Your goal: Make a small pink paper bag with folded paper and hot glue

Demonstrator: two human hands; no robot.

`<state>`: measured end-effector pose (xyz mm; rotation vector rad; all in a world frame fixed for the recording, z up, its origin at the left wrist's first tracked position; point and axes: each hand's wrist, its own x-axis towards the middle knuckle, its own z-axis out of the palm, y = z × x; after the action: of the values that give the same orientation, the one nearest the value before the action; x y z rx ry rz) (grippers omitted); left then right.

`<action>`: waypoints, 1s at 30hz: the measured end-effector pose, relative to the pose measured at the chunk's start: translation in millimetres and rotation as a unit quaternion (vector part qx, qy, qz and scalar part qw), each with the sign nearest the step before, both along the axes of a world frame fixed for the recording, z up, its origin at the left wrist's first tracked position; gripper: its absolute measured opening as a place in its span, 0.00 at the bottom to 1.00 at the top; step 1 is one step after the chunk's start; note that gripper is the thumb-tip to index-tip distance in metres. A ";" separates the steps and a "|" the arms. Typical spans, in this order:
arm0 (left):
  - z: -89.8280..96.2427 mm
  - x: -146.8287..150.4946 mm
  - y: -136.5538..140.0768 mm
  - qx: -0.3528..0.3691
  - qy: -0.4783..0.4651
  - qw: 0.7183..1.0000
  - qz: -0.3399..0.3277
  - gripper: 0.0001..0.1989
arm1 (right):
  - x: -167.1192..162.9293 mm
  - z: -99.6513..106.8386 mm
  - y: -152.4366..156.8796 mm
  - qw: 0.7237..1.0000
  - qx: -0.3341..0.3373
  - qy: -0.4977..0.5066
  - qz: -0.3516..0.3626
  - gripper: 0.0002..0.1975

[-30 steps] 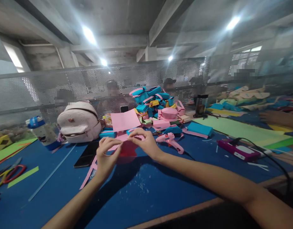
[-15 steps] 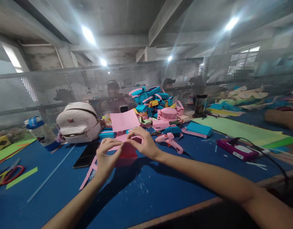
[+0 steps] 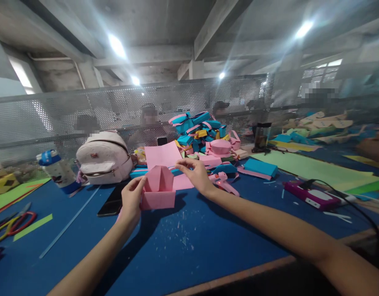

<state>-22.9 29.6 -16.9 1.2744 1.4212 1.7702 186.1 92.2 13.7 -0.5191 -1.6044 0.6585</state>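
A small folded pink paper box [image 3: 158, 200] with a raised back flap stands over the blue tabletop. My left hand [image 3: 132, 199] pinches its left edge between thumb and fingers. Right of the box, and apart from it, my right hand [image 3: 198, 176] is closed with thumb and fingertips together; whatever lies between them, if anything, is too small to make out. Under that hand lies a flat pink paper piece [image 3: 183, 182]. A pink hot glue gun [image 3: 225, 184] rests just beyond my right wrist, partly covered by it. Behind the box a pink sheet [image 3: 162, 155] leans up.
Blue and pink paper pieces [image 3: 197, 133] are heaped at the back. A white backpack [image 3: 105, 158], bottle [image 3: 60, 174] and black phone [image 3: 111, 201] stand or lie left; scissors [image 3: 19, 222] lie farther left. A purple power strip [image 3: 311, 195] with a cable and green sheets [image 3: 313, 164] are right.
My hands have moved apart. The right one has let go of the pink paper and shifted right, while the left keeps hold of the box, whose front now shows.
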 end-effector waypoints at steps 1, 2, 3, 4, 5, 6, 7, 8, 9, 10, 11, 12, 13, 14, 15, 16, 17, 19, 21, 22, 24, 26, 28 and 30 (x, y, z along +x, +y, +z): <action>-4.3 -1.3 2.3 -0.024 -0.023 0.999 -0.013 0.15 | -1.2 -1.1 -1.9 1.000 -0.004 -0.009 0.012 0.11; -8.7 -1.7 4.0 -0.048 -0.043 0.998 -0.027 0.16 | -2.7 -2.3 -4.4 0.999 -0.006 -0.022 0.027 0.11; -12.9 -1.4 5.1 -0.070 -0.058 0.995 -0.043 0.16 | -4.4 -3.5 -7.4 0.998 -0.007 -0.039 0.046 0.10; -16.6 -0.5 5.7 -0.089 -0.070 0.992 -0.060 0.16 | -6.1 -4.8 -10.5 0.996 -0.007 -0.056 0.066 0.10; -19.6 0.6 6.1 -0.104 -0.077 0.989 -0.076 0.16 | -7.8 -6.2 -13.5 0.993 -0.006 -0.074 0.087 0.09; -21.8 1.9 6.3 -0.114 -0.081 0.986 -0.091 0.16 | -9.3 -7.7 -16.3 0.990 -0.005 -0.092 0.106 0.08; -23.3 3.2 6.5 -0.121 -0.082 0.984 -0.104 0.16 | -10.5 -9.4 -18.7 0.987 -0.004 -0.107 0.123 0.07; -24.0 4.3 6.7 -0.125 -0.082 0.982 -0.115 0.16 | -11.5 -11.3 -20.6 0.983 -0.004 -0.121 0.135 0.06; -24.0 5.2 6.9 -0.125 -0.080 0.981 -0.122 0.16 | -12.4 -13.5 -22.0 0.981 -0.005 -0.132 0.144 0.05; -23.6 5.9 7.0 -0.121 -0.078 0.982 -0.125 0.16 | -13.1 -16.0 -22.9 0.978 -0.007 -0.143 0.150 0.05; -22.9 6.3 7.1 -0.115 -0.073 0.983 -0.124 0.16 | -13.8 -18.6 -23.4 0.976 -0.009 -0.154 0.153 0.05; -21.9 6.5 7.1 -0.106 -0.068 0.985 -0.121 0.16 | -14.4 -21.4 -23.4 0.974 -0.012 -0.163 0.154 0.05; -20.8 6.6 6.8 -0.094 -0.061 0.987 -0.117 0.16 | -15.0 -24.1 -23.2 0.973 -0.016 -0.172 0.153 0.05; -19.6 6.4 6.5 -0.081 -0.053 0.989 -0.113 0.17 | -15.6 -26.7 -22.9 0.972 -0.021 -0.180 0.153 0.05; -18.5 6.2 6.0 -0.068 -0.044 0.991 -0.108 0.17 | -16.0 -29.0 -22.4 0.970 -0.025 -0.187 0.153 0.05; -17.4 5.9 5.6 -0.056 -0.035 0.992 -0.104 0.18 | -16.4 -30.9 -21.9 0.968 -0.028 -0.194 0.155 0.06; -16.5 5.6 5.2 -0.046 -0.026 0.994 -0.101 0.18 | -16.6 -32.4 -21.4 0.967 -0.030 -0.199 0.157 0.07; -15.5 5.0 4.5 -0.035 -0.011 0.995 -0.098 0.17 | -16.5 -34.3 -20.6 0.964 -0.030 -0.209 0.161 0.09; -15.4 4.4 4.0 -0.033 -0.001 0.995 -0.099 0.16 | -16.1 -34.9 -19.8 0.963 -0.027 -0.216 0.160 0.09; -15.6 4.1 3.8 -0.034 0.003 0.994 -0.100 0.16 | -16.0 -34.8 -19.5 0.963 -0.025 -0.219 0.159 0.09; -16.2 3.7 3.6 -0.036 0.008 0.994 -0.101 0.16 | -16.0 -34.5 -18.6 0.962 -0.019 -0.223 0.154 0.08; -16.6 3.4 3.8 -0.035 0.013 0.994 -0.102 0.16 | -16.4 -34.1 -17.5 0.963 -0.012 -0.227 0.147 0.07; -16.6 3.4 4.3 -0.033 0.017 0.994 -0.101 0.16 | -17.0 -34.0 -16.4 0.964 -0.005 -0.229 0.136 0.05; -16.4 3.7 4.9 -0.030 0.022 0.994 -0.099 0.16 | -17.3 -34.3 -15.3 0.965 0.001 -0.232 0.124 0.04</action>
<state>-19.2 34.5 -33.3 1.3785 1.3114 1.5658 168.7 77.0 -20.6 -0.4983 -2.1372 0.7586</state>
